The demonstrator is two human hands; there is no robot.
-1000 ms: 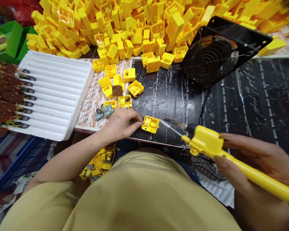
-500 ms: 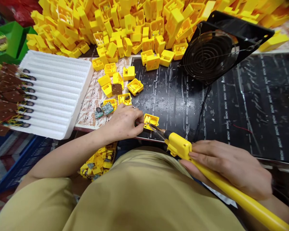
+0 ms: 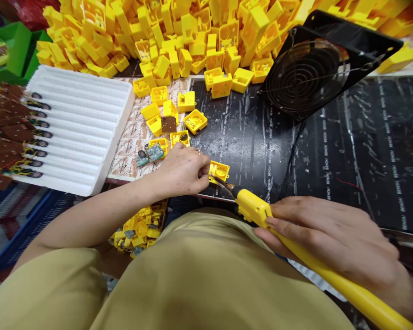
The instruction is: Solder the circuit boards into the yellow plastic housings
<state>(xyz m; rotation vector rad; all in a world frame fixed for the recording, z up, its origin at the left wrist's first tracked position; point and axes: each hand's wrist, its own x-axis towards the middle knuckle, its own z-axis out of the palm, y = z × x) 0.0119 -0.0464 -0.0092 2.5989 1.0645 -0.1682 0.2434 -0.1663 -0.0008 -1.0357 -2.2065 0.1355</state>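
My left hand (image 3: 187, 169) is closed, thumb and forefinger pinched together at the left end of a small open yellow plastic casing (image 3: 220, 171). What the fingertips hold is hidden. The casing lies near the bench's front edge, its hollow side and speaker-like grille facing up. In my right hand (image 3: 330, 233) is a yellow soldering iron (image 3: 254, 206) with a thick yellow handle. Its metal tip points left and reaches the casing's near left part, close to my left fingertips. Green circuit boards (image 3: 155, 151) and another yellow casing (image 3: 180, 137) with wires lie just beyond my left hand.
A large heap of yellow casings (image 3: 192, 36) fills the back. A black fan (image 3: 303, 78) stands at the back right. At left, a white ribbed foam block (image 3: 79, 128) carries brown boards (image 3: 7, 137) with wired round parts. Green bins (image 3: 10, 50) stand behind it.
The view has shifted slightly. My left fingers are curled a little more tightly by the casing, and the iron's tip stays at its near left part.
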